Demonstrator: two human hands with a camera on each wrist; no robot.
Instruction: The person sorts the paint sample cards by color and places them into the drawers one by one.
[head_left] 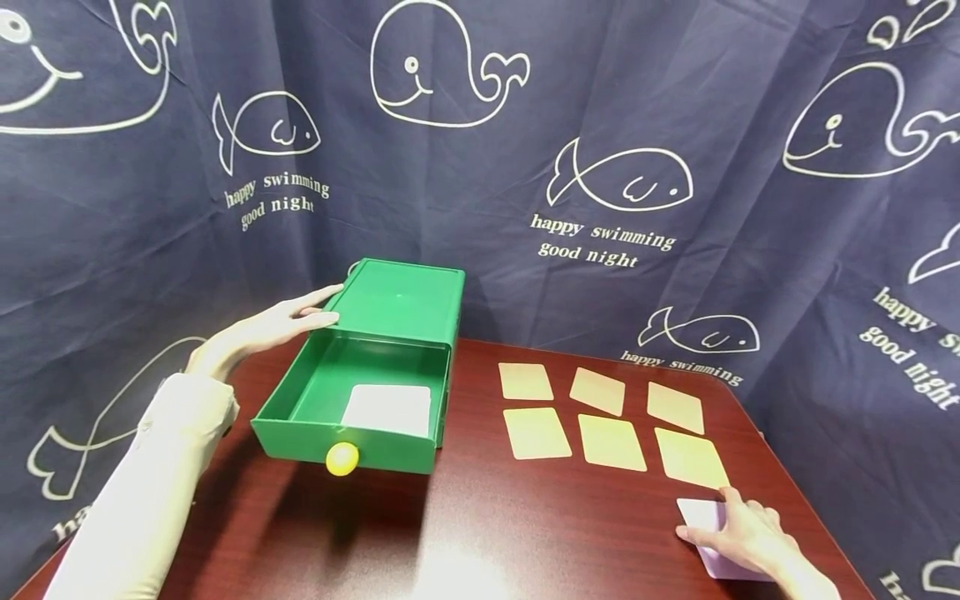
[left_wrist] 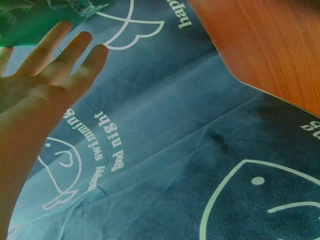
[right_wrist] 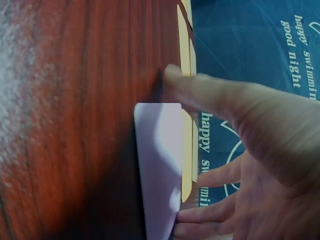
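Observation:
My left hand (head_left: 270, 327) has its fingers extended against the left side of a green box (head_left: 401, 300); the left wrist view shows the fingers (left_wrist: 82, 47) straight beside it. The box's drawer (head_left: 300, 442) is pulled out and has a yellow round knob (head_left: 342, 458). A white card (head_left: 390, 408) lies inside the drawer. My right hand (head_left: 753, 537) is over a pale purple card (head_left: 701, 515) on the table, covering part of it. Seen from the right wrist, thumb and fingers are spread around the purple card (right_wrist: 159, 150), the thumb beyond its edge.
Several yellow cards (head_left: 536, 433) lie in two rows on the dark red wooden table (head_left: 510, 525), right of the box. A dark blue curtain (head_left: 480, 183) with white whale and fish drawings hangs behind and beside the table.

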